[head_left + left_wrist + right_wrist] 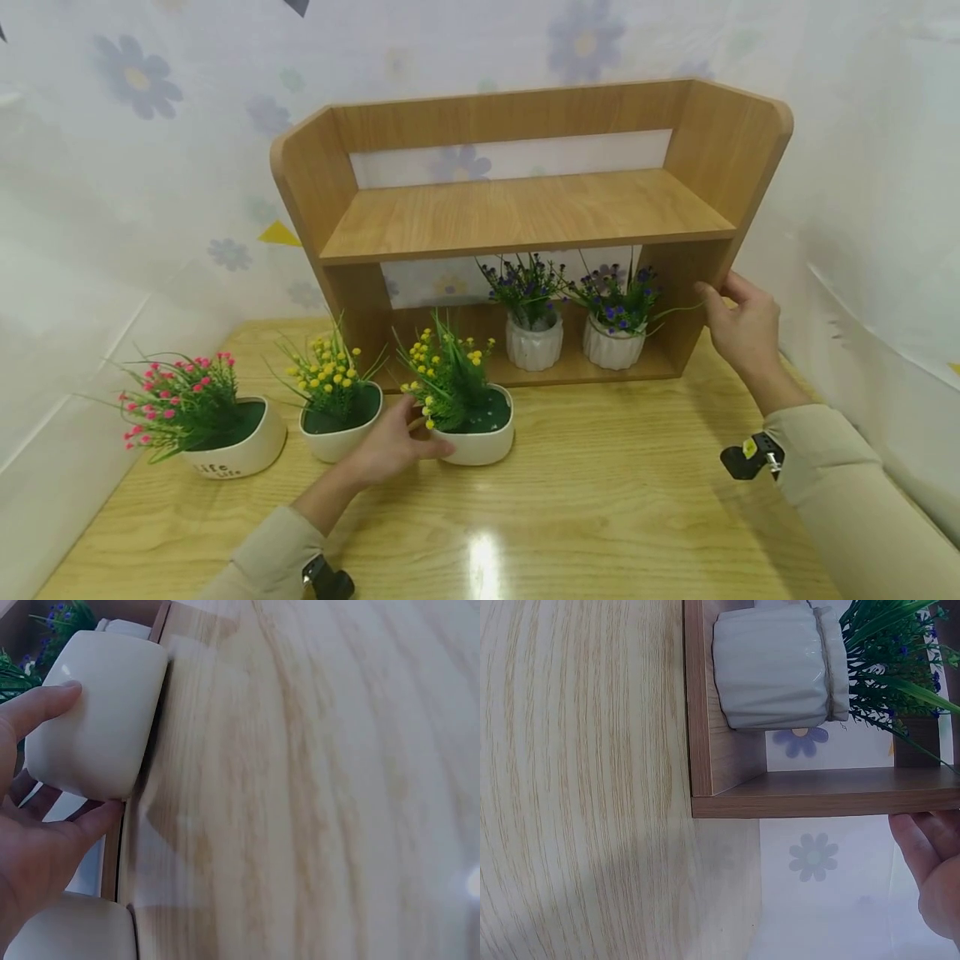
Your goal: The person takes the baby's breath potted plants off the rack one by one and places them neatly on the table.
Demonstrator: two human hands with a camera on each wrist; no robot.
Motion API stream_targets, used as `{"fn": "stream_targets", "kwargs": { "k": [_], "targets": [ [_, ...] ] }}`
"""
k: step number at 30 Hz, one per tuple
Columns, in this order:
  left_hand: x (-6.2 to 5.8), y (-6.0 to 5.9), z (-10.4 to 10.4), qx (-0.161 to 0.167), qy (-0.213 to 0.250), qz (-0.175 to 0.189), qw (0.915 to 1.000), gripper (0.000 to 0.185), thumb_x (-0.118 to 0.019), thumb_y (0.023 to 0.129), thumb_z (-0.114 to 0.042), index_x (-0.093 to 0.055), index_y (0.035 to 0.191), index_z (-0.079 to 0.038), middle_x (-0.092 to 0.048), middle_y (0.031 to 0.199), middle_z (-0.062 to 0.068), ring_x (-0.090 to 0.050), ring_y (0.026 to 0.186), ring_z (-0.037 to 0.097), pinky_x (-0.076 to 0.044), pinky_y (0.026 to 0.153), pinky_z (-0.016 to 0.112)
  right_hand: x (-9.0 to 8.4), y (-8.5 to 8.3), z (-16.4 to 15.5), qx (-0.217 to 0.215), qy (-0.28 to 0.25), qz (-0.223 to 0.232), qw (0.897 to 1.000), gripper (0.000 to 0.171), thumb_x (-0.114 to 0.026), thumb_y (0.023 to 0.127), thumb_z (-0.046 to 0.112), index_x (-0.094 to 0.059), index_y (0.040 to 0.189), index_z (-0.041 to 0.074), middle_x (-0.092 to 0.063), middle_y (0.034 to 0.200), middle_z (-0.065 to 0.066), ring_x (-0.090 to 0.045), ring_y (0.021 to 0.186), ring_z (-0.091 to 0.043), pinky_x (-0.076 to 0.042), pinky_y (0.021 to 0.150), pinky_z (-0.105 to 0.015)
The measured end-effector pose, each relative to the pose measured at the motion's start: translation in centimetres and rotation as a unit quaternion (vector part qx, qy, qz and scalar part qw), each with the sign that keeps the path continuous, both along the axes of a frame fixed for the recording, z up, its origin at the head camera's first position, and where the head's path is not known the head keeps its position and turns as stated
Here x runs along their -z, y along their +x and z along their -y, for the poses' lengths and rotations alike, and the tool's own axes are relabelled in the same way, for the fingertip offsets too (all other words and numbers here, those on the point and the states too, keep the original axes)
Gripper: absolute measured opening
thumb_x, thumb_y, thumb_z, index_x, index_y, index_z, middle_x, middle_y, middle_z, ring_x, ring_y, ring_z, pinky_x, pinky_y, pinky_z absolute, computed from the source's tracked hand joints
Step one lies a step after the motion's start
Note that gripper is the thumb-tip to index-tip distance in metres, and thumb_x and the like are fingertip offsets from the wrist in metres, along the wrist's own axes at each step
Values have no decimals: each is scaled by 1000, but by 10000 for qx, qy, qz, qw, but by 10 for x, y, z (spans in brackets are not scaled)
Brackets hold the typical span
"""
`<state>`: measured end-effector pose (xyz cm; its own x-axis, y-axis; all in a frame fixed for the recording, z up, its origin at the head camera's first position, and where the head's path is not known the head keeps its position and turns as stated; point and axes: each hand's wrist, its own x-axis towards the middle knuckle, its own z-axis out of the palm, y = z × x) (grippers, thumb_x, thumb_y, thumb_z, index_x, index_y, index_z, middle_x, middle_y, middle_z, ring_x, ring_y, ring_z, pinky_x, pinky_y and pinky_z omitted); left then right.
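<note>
**Left hand on the yellow pot, shelf just beyond it**

The left hand (390,446) grips the near-left side of the yellow pot (480,433), thumb on the front wall and fingers curled round the side; the left wrist view shows the thumb (45,705) pressed on the cream wall with the palm below. The pot stands upright on the bench (600,500), just in front of the shelf (525,217), near the left half of its lower opening. That opening lies straight beyond the pot, away from the person. Its left half is free; two purple pots (534,342) stand in the right half.

The right hand (742,325) is well apart from the pot, far right, its fingers curled on the front edge of the shelf's right side panel. The shelf's long axis runs left to right across the bench. A second yellow pot (337,421) sits touching or just beside the left hand on its left, and a pink pot (232,437) lies further left.
</note>
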<state>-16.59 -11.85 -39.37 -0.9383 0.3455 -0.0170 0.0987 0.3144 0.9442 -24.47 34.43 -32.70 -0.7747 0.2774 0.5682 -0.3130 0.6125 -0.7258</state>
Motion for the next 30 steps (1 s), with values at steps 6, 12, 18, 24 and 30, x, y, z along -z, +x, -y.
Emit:
{"fn": "stream_targets", "kwargs": {
  "k": [6,12,18,24,30],
  "targets": [
    [3,-2,2,343,81,-154,9993,73,-82,82,-6,-42,143,5,-54,140,22,-49,132,39,-42,108,46,-2,1,1,-77,-27,-55,10000,27,-66,98,20,-74,115,2,-65,89,24,-59,83,12,-49,58,-8],
    [3,-3,3,411,138,-119,9990,73,-81,83,-5,-41,143,6,-53,141,22,-48,133,38,-40,109,46,-2,2,1,-44,5,-99,9999,25,-66,97,20,-75,112,1,-63,86,27,-58,82,14,-48,58,-7],
    [3,-2,2,349,107,-113,9993,73,-82,83,-7,-41,142,7,-53,141,23,-47,133,39,-38,110,47,-2,3,1,-84,19,-12,10000,29,-65,98,22,-73,117,2,-68,93,18,-57,83,14,-49,58,-8],
    [3,-2,3,311,138,-95,9994,76,-82,82,-6,-39,144,7,-51,143,25,-46,134,41,-38,110,47,-2,2,1,21,91,-8,10000,28,-65,98,22,-74,117,3,-72,97,6,-56,84,14,-48,59,-7],
    [3,-1,4,178,89,-25,9998,77,-83,82,-8,-39,142,8,-50,141,27,-48,132,43,-40,109,48,-1,2,0,79,142,83,9998,30,-65,99,23,-73,118,3,-73,103,-5,-54,84,16,-47,62,-6]
  ]
}}
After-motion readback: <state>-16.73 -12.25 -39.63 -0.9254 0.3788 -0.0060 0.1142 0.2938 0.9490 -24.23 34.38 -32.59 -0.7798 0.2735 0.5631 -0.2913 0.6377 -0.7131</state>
